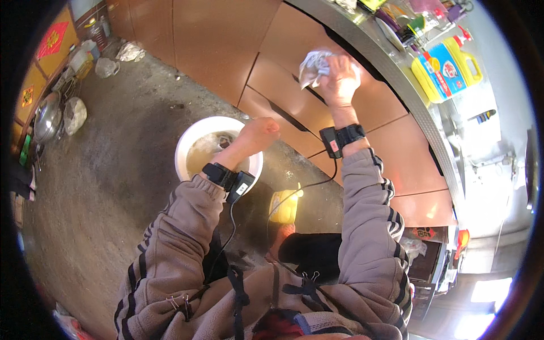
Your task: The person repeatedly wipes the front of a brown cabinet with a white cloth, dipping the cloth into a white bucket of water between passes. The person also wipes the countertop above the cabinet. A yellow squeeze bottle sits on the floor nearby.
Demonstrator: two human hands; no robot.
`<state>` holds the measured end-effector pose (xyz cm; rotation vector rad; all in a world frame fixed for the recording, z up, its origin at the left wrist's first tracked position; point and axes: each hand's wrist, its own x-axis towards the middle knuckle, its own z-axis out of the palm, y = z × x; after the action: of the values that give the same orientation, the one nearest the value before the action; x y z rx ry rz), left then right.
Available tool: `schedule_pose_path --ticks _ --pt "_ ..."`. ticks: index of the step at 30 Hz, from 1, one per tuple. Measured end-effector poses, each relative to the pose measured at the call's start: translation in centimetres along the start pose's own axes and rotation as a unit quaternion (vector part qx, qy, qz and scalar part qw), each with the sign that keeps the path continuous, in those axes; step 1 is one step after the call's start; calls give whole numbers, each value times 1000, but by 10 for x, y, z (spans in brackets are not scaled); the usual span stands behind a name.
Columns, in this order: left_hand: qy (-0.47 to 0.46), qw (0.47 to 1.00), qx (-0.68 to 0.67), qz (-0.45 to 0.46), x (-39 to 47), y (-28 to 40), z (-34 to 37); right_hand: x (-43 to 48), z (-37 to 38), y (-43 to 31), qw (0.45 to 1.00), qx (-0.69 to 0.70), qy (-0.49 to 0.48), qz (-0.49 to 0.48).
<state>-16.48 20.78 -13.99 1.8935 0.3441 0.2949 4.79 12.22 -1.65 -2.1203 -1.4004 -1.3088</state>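
Note:
My right hand [341,80] presses a crumpled whitish cloth [314,63] on the upper part of a glossy brown cabinet front [289,34], just under the metal counter edge. Part of the cloth is hidden by my fingers. My left hand [263,131] hangs curled above the right rim of a white bucket [183,157]; whether its fingers are fully closed or hold anything does not show. Cloudy brownish water [197,155] with some foam stands in the bucket. Both wrists carry black straps with small cabled boxes.
A yellow plastic jug [285,206] stands on the floor by my foot. On the counter are a yellow pump bottle [446,70] and a rack of utensils [418,27]. Metal pans [47,117], bags and bottles line the left wall.

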Motion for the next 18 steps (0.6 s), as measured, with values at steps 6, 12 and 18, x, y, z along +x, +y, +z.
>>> schedule_pose_path --ticks 6,12,18 --pt "21 999 17 26 -5 3 -6 21 28 -9 997 18 37 -66" --pt "33 999 14 -6 -7 7 -16 -41 63 -31 968 -22 -223 -113" --pt "53 998 14 5 -8 5 -23 -34 89 -50 978 89 -101 -162"
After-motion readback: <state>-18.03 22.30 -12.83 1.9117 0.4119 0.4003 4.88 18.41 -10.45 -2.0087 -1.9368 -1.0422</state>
